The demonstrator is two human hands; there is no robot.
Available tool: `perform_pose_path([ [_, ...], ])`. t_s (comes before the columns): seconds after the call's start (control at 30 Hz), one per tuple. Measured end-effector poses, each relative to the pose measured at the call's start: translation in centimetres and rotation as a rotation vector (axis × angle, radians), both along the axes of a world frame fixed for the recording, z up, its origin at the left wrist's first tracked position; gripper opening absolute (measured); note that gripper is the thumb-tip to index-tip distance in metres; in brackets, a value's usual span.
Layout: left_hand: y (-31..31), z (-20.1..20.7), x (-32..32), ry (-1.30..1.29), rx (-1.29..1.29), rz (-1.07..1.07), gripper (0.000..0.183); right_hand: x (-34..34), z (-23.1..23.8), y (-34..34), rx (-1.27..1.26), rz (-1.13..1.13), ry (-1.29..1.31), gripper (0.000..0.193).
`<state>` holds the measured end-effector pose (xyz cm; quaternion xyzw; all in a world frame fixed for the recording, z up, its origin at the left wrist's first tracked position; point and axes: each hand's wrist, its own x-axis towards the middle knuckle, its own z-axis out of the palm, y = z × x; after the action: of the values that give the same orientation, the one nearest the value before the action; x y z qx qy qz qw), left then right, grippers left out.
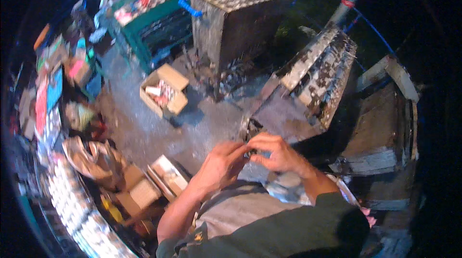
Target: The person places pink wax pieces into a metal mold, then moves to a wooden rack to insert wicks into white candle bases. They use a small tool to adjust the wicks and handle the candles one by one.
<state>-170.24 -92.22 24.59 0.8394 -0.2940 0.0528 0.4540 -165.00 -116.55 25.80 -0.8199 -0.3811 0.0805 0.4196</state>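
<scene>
In front of my chest, my left hand (223,165) and my right hand (275,152) come together, fingertips almost touching. Both have bent fingers drawn into a pinch. A small dark spot shows between the fingertips; blur hides what it is, or whether it is anything held. Just beyond my right hand stands a worn wooden box or stand (286,116), with a slatted, flaking top leaning against it. An open cardboard box (163,90) holding small red and white packs rests on the floor farther ahead.
A tall dark cabinet (207,29) stands ahead, beside a green table (139,19) covered in small items. Cardboard boxes (139,193), a brown bag (91,159) and a row of white goods (72,195) line my left. Weathered wooden crates (380,118) stand on the right.
</scene>
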Motion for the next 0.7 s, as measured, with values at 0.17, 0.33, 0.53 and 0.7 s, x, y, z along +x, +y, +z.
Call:
perform_pose_path([
  [0.17,3.5,0.7,6.0,0.043,0.065,-0.159,0.052,1.7,-0.5,3.1,0.032,-0.146,0.01,0.035],
  [0.33,4.0,2.0,12.9,0.018,0.036,-0.328,0.049,4.1,0.6,3.6,0.016,-0.304,-0.081,0.034],
  [0.53,7.0,0.2,24.1,-0.086,0.097,-0.415,0.039,6.2,4.4,5.2,-0.149,-0.529,-0.041,0.037],
  [0.7,10.6,-1.9,32.1,-0.049,0.014,-0.574,0.03,6.6,6.4,8.2,-0.235,-0.896,0.156,0.038],
])
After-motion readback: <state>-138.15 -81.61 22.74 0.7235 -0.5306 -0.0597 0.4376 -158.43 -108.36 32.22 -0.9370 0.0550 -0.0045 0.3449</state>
